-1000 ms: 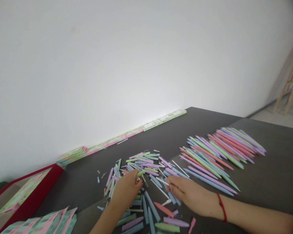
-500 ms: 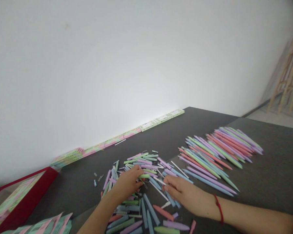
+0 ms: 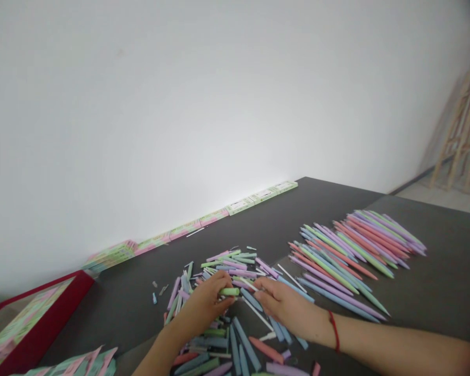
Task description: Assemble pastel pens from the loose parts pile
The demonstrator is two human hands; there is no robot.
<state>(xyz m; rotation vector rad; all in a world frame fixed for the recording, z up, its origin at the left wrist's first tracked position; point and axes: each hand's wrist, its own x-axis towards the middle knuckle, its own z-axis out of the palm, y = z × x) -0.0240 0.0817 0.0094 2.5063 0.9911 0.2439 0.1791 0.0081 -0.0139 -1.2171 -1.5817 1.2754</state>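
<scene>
Between the thumb and fingers of my left hand [image 3: 213, 298] is a light green pen barrel [image 3: 230, 292], its open end facing right. My right hand [image 3: 285, 305], with a red cord on its wrist, pinches a thin white pen refill [image 3: 249, 284] that points left, close above the green barrel. Both hands hover over a loose heap of pastel pen parts [image 3: 241, 334]: blue, purple, green and coral barrels, with white refills among them. Some parts under my hands are hidden. To the right lie rows of full-length pastel pens [image 3: 337, 256].
Flat printed boxes [image 3: 254, 201] line the wall along the dark table [image 3: 133, 308]. A red box [image 3: 68, 297] holding printed cartons stands at the left, with pink and green packets [image 3: 88, 363] in front. Small clear bits [image 3: 163, 289] lie left of the heap. A wooden rack [image 3: 464, 130] leans far right.
My right hand has moved left with the white refill, closer to my left hand. The green barrel in my left hand has turned so its open end shows more. The view has shifted slightly.
</scene>
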